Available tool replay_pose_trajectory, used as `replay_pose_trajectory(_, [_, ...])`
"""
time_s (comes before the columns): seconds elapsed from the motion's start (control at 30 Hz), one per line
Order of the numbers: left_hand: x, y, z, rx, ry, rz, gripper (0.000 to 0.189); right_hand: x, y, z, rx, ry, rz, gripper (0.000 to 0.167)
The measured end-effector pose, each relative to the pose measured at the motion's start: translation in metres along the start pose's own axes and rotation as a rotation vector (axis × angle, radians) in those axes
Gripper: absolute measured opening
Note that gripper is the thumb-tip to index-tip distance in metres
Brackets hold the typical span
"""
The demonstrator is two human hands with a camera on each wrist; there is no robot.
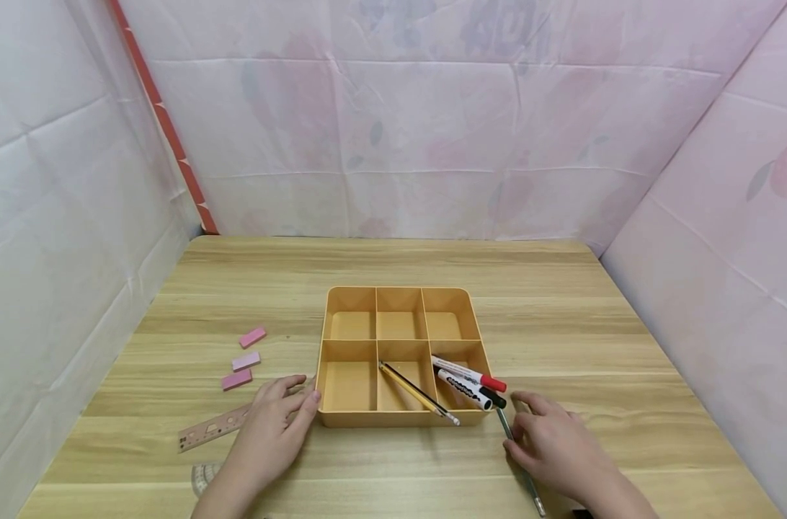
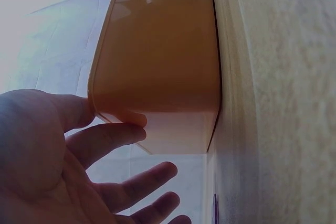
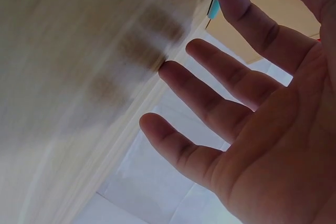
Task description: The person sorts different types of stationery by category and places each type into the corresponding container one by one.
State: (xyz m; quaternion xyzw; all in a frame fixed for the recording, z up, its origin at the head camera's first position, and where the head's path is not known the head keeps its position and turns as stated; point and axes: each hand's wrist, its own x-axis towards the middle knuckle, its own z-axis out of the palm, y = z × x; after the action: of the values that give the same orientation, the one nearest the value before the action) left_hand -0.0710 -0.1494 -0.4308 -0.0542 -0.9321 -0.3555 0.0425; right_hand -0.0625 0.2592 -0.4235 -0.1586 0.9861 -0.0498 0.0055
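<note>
A yellow-orange six-compartment organizer box (image 1: 403, 418) sits on the table. My left hand (image 1: 273, 425) touches its front-left corner with thumb and index finger, the other fingers loosely extended. My right hand (image 1: 556, 447) pinches a dark green pencil (image 1: 535, 497) between thumb and index finger, close to the tabletop beside the box's front-right corner. In the right wrist view the other fingers are spread. A yellow pencil (image 1: 409, 387) and a black pencil (image 1: 455, 419) lean out over the front wall. A red-capped marker (image 1: 465, 370) and a black-capped marker (image 1: 466, 389) jut from the front-right compartment.
Three pink erasers (image 1: 238, 378) lie left of the box. A ruler (image 1: 205, 430) is partly covered by my left hand, and a clear protractor (image 1: 203, 476) lies near that forearm. Fabric walls (image 1: 426, 144) enclose the wooden table (image 1: 627, 404).
</note>
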Motion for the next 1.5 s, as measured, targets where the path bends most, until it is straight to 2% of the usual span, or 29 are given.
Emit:
replay_pose_trajectory(0.57, [0.000,0.000,0.000,-0.002,0.005,0.006,0.041,0.000,0.004,0.002,-0.026,-0.023,0.045,0.038])
replay_pose_trajectory(0.83, [-0.001,0.001,-0.001,-0.002,-0.002,-0.005,0.041,-0.001,0.015,-0.001,-0.025,0.039,0.037,0.039])
replay_pose_trajectory(0.97, [0.000,0.001,-0.002,-0.004,-0.010,-0.009,0.041,0.004,0.022,-0.013,-0.022,0.081,0.015,0.040])
replay_pose_trajectory(1.2, [0.000,0.000,-0.002,-0.014,-0.027,-0.015,0.042,0.018,0.027,-0.048,-0.071,0.108,-0.006,0.040])
replay_pose_trajectory(1.5, [0.000,0.000,-0.001,-0.015,-0.019,-0.011,0.041,0.039,0.014,-0.084,-0.112,0.132,-0.083,0.039])
